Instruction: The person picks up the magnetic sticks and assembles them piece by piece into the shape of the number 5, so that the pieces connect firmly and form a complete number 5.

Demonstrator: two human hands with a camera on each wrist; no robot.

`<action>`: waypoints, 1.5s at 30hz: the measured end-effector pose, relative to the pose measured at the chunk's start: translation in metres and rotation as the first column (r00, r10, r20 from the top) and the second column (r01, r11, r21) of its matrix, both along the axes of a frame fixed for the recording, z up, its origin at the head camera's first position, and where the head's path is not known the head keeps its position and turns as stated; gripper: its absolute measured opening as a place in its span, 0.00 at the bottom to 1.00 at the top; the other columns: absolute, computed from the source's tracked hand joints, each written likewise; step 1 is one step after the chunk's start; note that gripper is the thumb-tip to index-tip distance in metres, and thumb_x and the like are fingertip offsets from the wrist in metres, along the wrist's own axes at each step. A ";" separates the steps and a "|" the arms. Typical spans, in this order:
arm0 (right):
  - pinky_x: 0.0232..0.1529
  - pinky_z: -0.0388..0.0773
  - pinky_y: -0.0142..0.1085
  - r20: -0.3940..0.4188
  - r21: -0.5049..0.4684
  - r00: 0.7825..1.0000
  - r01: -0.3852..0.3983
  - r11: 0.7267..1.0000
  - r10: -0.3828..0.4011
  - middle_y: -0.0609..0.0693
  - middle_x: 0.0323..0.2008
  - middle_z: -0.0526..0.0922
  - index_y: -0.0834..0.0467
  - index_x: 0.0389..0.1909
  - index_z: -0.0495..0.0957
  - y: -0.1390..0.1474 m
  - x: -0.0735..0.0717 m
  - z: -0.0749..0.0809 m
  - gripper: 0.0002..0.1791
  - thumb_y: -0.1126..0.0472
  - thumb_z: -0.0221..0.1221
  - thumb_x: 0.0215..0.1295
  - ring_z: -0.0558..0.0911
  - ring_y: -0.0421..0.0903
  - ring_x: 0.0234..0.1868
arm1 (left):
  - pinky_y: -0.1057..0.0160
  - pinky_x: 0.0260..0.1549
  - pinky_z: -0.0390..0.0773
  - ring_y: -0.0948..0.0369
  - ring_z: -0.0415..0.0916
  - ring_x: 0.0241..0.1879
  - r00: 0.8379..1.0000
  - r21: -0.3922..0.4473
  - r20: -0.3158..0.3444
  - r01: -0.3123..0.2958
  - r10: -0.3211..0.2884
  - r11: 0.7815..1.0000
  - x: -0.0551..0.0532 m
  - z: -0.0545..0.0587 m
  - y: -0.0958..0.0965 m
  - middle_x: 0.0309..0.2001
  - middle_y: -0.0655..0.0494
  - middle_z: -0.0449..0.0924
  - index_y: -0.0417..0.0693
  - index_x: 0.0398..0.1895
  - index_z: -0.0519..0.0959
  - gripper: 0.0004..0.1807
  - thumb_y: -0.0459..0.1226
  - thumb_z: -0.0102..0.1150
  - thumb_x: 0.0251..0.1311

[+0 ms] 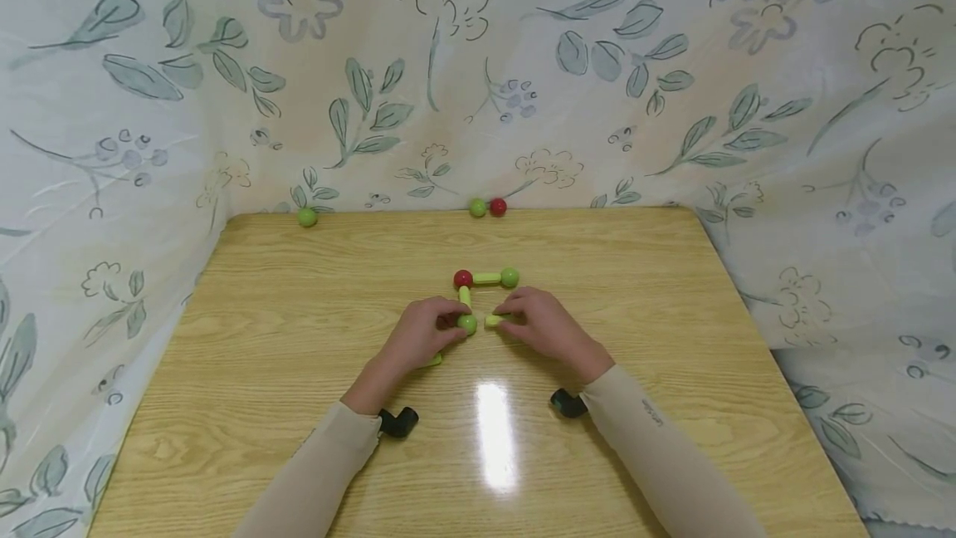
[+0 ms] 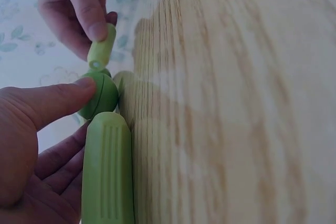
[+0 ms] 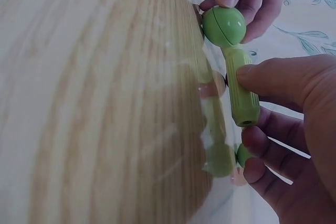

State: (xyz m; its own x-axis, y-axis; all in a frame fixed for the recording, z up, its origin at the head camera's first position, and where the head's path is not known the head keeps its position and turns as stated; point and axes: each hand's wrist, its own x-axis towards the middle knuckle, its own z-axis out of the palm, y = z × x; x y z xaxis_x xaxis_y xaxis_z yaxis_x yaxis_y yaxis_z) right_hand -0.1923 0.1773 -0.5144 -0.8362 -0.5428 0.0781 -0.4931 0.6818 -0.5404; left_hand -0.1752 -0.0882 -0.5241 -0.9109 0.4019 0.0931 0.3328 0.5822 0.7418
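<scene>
Right hand (image 1: 548, 326): grip narrow, thumb and fingers pinching a pale-green, ridged, plastic-looking rod (image 3: 244, 106). Long axis runs roughly sideways, inner end facing left toward a glossy green, seamed ball (image 1: 467, 325); slight gap between, by the head view. Left hand (image 1: 426, 330) is nearer the ball, holding it between thumb and fingers. Beyond the left grip: a short yellow-green rod (image 1: 465, 295), reaching a shiny red ball (image 1: 463, 279). Beside the left palm, a grooved green rod (image 2: 107, 171) on the wood-grain table (image 1: 299, 289).
</scene>
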 end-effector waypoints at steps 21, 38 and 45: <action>0.54 0.81 0.46 0.001 -0.009 1.000 -0.022 1.000 0.022 0.47 0.48 0.86 0.55 0.52 0.92 -0.008 -0.002 -0.004 0.11 0.61 0.73 0.72 0.83 0.47 0.50 | 0.57 0.47 0.83 0.59 0.82 0.43 1.000 0.001 -0.014 0.016 -0.016 1.000 -0.001 -0.001 0.001 0.43 0.58 0.86 0.47 0.55 0.90 0.15 0.34 0.78 0.66; 0.55 0.81 0.46 -0.003 0.024 0.999 -0.035 0.999 0.035 0.47 0.48 0.86 0.56 0.52 0.91 -0.012 -0.001 -0.001 0.11 0.60 0.73 0.72 0.83 0.48 0.50 | 0.58 0.47 0.83 0.60 0.82 0.43 1.000 -0.014 -0.025 0.009 -0.010 1.000 0.000 0.000 0.003 0.43 0.59 0.86 0.48 0.55 0.90 0.16 0.34 0.78 0.65; 0.56 0.81 0.46 0.000 0.029 1.000 -0.027 0.999 0.027 0.48 0.48 0.86 0.56 0.53 0.91 -0.011 -0.002 -0.002 0.12 0.60 0.73 0.72 0.83 0.48 0.50 | 0.59 0.46 0.83 0.61 0.82 0.42 0.999 -0.038 -0.036 0.025 -0.026 0.999 0.000 0.000 0.003 0.42 0.58 0.86 0.48 0.57 0.90 0.17 0.35 0.77 0.66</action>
